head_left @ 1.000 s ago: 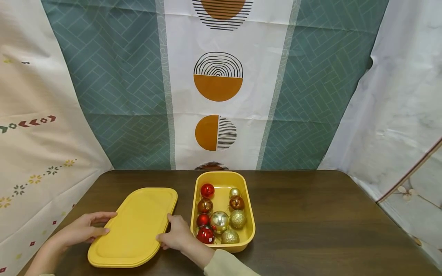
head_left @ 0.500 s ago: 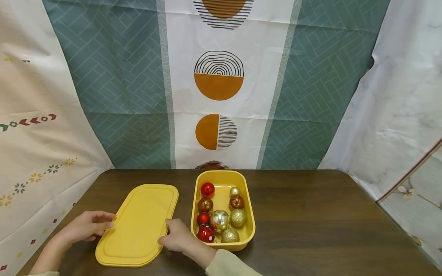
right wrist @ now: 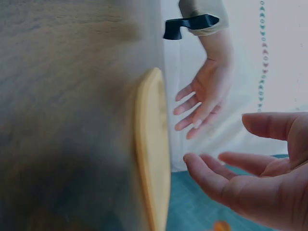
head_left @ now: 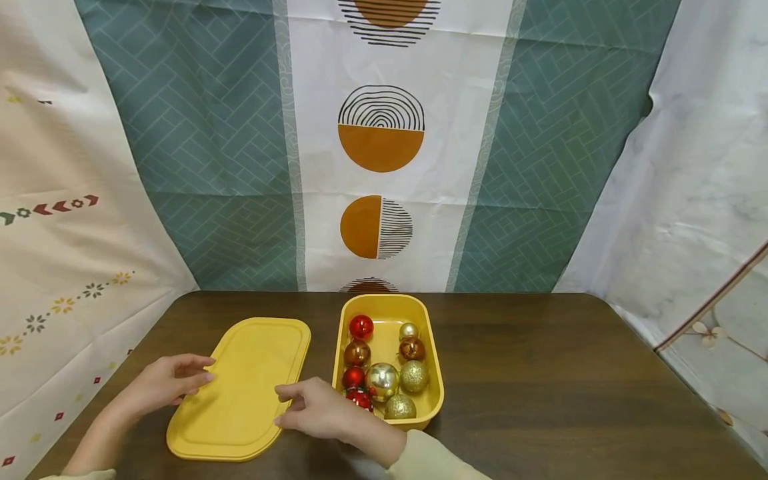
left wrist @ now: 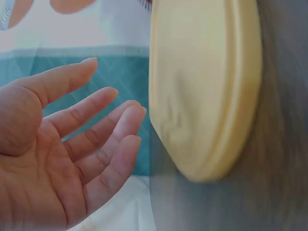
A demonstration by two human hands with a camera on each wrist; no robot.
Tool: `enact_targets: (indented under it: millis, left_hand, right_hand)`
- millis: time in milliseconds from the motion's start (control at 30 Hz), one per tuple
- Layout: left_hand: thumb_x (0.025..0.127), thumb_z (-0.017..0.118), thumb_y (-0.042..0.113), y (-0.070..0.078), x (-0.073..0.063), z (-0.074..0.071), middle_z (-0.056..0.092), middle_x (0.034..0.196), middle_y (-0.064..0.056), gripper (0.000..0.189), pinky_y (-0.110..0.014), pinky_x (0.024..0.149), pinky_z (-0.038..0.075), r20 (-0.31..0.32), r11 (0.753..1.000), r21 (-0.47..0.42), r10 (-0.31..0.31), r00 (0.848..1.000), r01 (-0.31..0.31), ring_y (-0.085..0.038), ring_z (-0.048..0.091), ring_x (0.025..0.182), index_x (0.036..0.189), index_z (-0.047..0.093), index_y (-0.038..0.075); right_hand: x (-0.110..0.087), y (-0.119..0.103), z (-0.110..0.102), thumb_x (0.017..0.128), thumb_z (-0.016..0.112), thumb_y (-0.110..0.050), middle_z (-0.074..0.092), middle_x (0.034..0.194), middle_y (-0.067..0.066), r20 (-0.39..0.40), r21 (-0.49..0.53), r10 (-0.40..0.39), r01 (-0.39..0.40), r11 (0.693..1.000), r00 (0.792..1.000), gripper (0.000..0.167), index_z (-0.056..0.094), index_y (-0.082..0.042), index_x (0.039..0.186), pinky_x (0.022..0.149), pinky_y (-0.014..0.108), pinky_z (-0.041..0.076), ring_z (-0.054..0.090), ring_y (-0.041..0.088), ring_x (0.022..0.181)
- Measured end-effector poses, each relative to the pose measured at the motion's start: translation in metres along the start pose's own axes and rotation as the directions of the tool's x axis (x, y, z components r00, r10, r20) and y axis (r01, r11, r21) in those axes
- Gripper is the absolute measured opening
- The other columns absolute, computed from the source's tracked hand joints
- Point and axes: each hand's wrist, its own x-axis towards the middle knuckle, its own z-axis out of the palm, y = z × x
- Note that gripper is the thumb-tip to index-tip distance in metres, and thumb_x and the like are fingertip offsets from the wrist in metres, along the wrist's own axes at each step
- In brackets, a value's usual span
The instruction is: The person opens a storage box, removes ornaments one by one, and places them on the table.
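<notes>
A yellow lid (head_left: 246,380) with rounded corners lies flat on the left part of the dark wooden table. My left hand (head_left: 165,383) hovers over its left edge, fingers loosely spread and holding nothing. In the left wrist view that hand (left wrist: 82,144) is apart from the lid (left wrist: 192,86). My right hand (head_left: 321,407) hangs by the lid's right edge, thumb and fingers apart with nothing between them. The right wrist view has a gap between this hand (right wrist: 250,178) and the lid (right wrist: 154,149).
Right of the lid stands a yellow box (head_left: 439,380) with several baubles inside, among them a red bauble (head_left: 361,327), a gold bauble (head_left: 382,381) and a glittery bauble (head_left: 414,377). The right forearm passes in front of the box's near left corner. A patterned curtain (head_left: 384,147) hangs behind the table (head_left: 540,387).
The lid was held at both edges; it has come down onto the table, shifting slightly right. Both hands have let go and risen off it.
</notes>
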Motion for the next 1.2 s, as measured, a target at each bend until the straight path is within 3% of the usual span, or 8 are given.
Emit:
enact_targets:
  millis: [100,300,533,667,900,1067,1200]
  left_hand:
    - [0.087,0.061,0.026,0.011,0.002,0.006,0.064,0.102,-0.015,0.048,-0.032,0.061,0.050,-0.015,1.000,-0.013,0.014,1.000,-0.015,-0.019,0.060,0.080,0.120,0.052,-0.007]
    - [0.085,0.063,0.027,0.038,0.006,0.023,0.065,0.099,-0.013,0.044,-0.031,0.062,0.051,-0.066,0.995,0.012,0.104,0.992,-0.103,-0.022,0.062,0.083,0.116,0.056,-0.004]
    - [0.083,0.066,0.024,0.069,0.012,0.048,0.066,0.094,-0.006,0.038,-0.025,0.066,0.049,-0.132,0.977,0.018,0.214,0.968,-0.214,-0.018,0.061,0.084,0.112,0.061,0.000]
    - [0.083,0.066,0.022,0.085,0.017,0.063,0.066,0.098,-0.009,0.038,-0.026,0.069,0.049,-0.153,0.966,-0.016,0.252,0.956,-0.258,-0.020,0.061,0.088,0.113,0.060,0.000]
    - [0.081,0.068,0.022,0.109,0.029,0.090,0.062,0.111,-0.014,0.043,-0.034,0.077,0.051,-0.160,0.965,-0.099,0.225,0.961,-0.243,-0.028,0.059,0.099,0.119,0.057,0.003]
    - [0.080,0.070,0.020,0.122,0.036,0.110,0.058,0.117,-0.016,0.044,-0.042,0.081,0.050,-0.165,0.970,-0.146,0.171,0.971,-0.196,-0.033,0.055,0.106,0.120,0.057,0.008]
    - [0.079,0.070,0.016,0.127,0.039,0.121,0.056,0.121,-0.017,0.046,-0.047,0.084,0.048,-0.149,0.968,-0.197,0.127,0.981,-0.155,-0.034,0.052,0.110,0.121,0.055,0.008]
  right_hand:
    - [-0.009,-0.001,-0.012,0.082,0.064,-0.007,0.061,0.115,0.009,0.009,0.015,-0.050,0.050,0.999,0.999,0.045,0.053,0.000,0.125,0.072,0.015,0.047,0.060,0.005,0.091]
    - [-0.027,0.003,-0.042,0.085,0.062,-0.012,0.059,0.119,0.007,-0.016,0.020,-0.089,0.090,0.996,0.996,0.042,0.054,-0.005,0.126,0.079,0.017,0.046,0.058,0.009,0.099]
    - [-0.039,0.018,-0.078,0.085,0.062,-0.011,0.059,0.117,0.013,-0.101,0.041,-0.098,0.102,0.994,0.990,0.041,0.054,-0.002,0.125,0.077,0.018,0.048,0.057,0.027,0.104]
    - [-0.045,0.031,-0.095,0.085,0.062,-0.010,0.056,0.120,0.020,-0.131,0.015,-0.131,0.134,0.991,0.983,0.044,0.052,0.004,0.125,0.079,0.023,0.049,0.054,0.035,0.107]
    - [-0.047,0.055,-0.114,0.082,0.066,-0.010,0.053,0.121,0.026,-0.144,-0.084,-0.144,0.133,0.988,0.979,0.049,0.050,0.008,0.125,0.088,0.044,0.046,0.054,0.038,0.107]
    - [-0.044,0.068,-0.120,0.079,0.070,-0.011,0.054,0.121,0.026,-0.120,-0.186,-0.144,0.120,0.975,0.982,0.052,0.052,0.007,0.124,0.087,0.045,0.047,0.055,0.036,0.106]
    - [-0.042,0.070,-0.120,0.076,0.073,-0.015,0.058,0.116,0.022,-0.112,-0.307,-0.168,0.127,0.943,0.979,0.054,0.054,0.007,0.121,0.086,0.044,0.047,0.056,0.030,0.102]
